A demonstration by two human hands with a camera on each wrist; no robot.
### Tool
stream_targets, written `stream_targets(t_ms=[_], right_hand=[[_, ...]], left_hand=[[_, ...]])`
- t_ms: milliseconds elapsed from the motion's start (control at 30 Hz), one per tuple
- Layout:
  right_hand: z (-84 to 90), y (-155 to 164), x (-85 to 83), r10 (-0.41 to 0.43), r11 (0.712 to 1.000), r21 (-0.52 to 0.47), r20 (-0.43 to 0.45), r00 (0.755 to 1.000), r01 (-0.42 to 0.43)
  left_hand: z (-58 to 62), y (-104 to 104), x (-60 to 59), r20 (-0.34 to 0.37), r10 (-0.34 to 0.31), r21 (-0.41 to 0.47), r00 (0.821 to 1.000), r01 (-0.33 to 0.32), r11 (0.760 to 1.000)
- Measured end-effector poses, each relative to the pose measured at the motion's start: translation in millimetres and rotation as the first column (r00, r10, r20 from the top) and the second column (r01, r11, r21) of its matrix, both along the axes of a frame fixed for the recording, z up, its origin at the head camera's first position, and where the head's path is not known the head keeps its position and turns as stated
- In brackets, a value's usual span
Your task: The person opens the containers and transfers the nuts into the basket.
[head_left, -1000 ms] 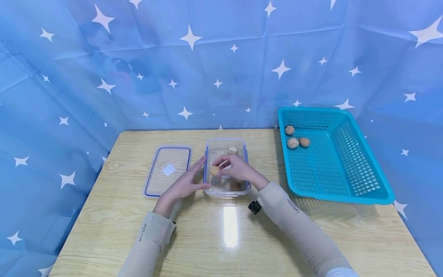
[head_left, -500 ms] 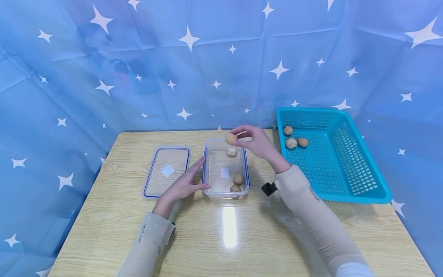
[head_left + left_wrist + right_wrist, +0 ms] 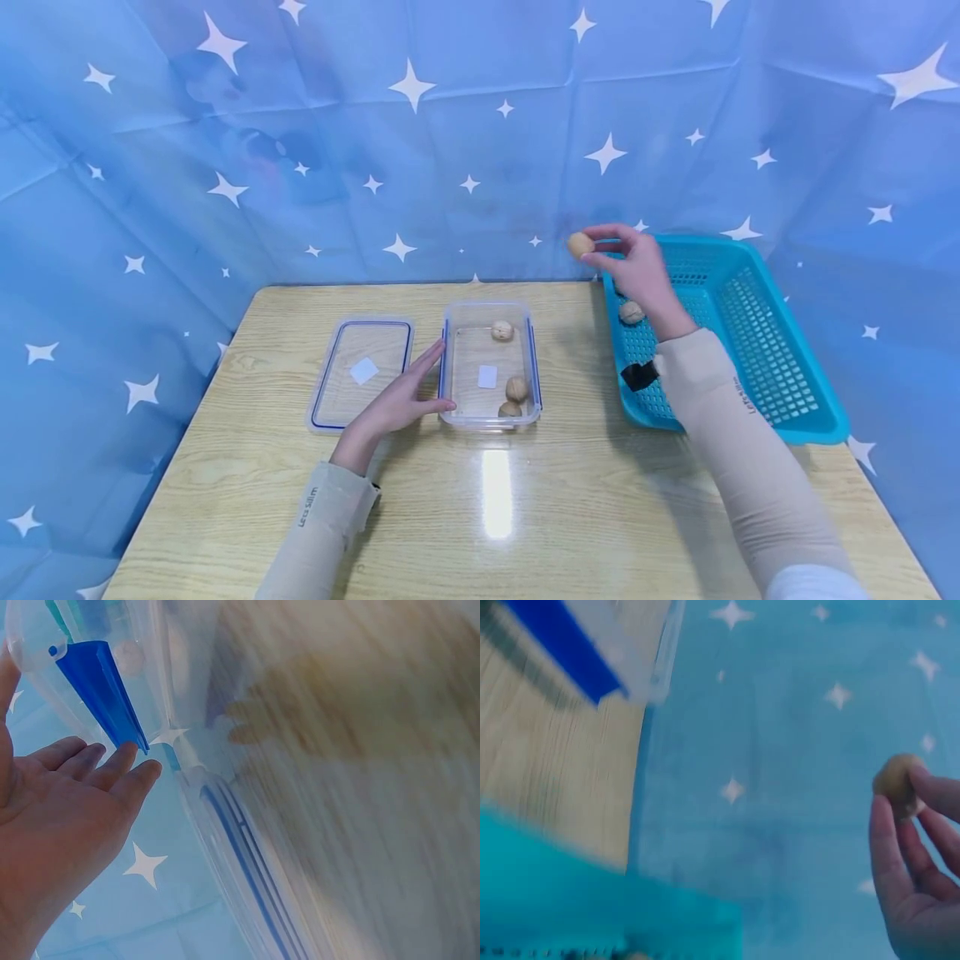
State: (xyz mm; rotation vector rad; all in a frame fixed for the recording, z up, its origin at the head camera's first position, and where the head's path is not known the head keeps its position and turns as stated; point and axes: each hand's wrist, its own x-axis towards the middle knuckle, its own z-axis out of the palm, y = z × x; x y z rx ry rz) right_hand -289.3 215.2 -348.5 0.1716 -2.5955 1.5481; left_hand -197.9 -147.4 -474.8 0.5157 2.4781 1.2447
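My right hand [image 3: 630, 265] pinches a walnut [image 3: 580, 245] between thumb and fingertips, raised by the back left corner of the turquoise basket [image 3: 813, 367]. The right wrist view shows the same walnut [image 3: 898, 784] at the fingertips. My left hand [image 3: 401, 400] has its fingers straight, resting at the left side of a clear plastic container [image 3: 468, 350] with blue clips. In the left wrist view, the left hand's fingertips [image 3: 129, 761] are right at the blue clip [image 3: 97, 686]. Inside the container lie a pale walnut [image 3: 502, 331] at the back and two browner walnuts [image 3: 517, 388] at the front right.
A clear lid [image 3: 360, 375] with a blue seal lies left of the container. In the basket a walnut [image 3: 632, 312] shows beside my right wrist; my hand hides others. The wooden table [image 3: 420, 517] ends at a blue star-patterned curtain [image 3: 315, 125].
My right hand has lifted the walnut out of the container and carried it right and back, up to the basket's corner. My left hand has stayed at the container's side.
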Motion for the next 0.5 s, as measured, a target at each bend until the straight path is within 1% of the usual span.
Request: stream_targets(t_ms=[100,233,400,500], right_hand=[[-5.9,17.9,-7.2,-0.067,0.998,-0.005,-0.008,0.998,0.067],[-18.3,39.2,-17.5,-0.147,0.989,-0.002,-0.001,0.989,0.147],[-38.7,63.3,-28.5,-0.246,0.969,0.015,0.046,0.968,0.246],[-52.5,76.7,-32.3,-0.287,0.958,0.031,0.085,0.954,0.286]], left_hand=[[0.4,-0.1,-0.5,0.005,0.0,0.001,1.0,0.0,1.0],[1.0,-0.5,-0.9,0.005,-0.002,-0.006,1.0,0.002,1.0],[1.1,-1.4,-0.7,-0.007,-0.007,-0.016,1.0,0.006,1.0],[2.0,-1.5,-0.1,-0.008,-0.008,-0.018,1.0,0.007,1.0]])
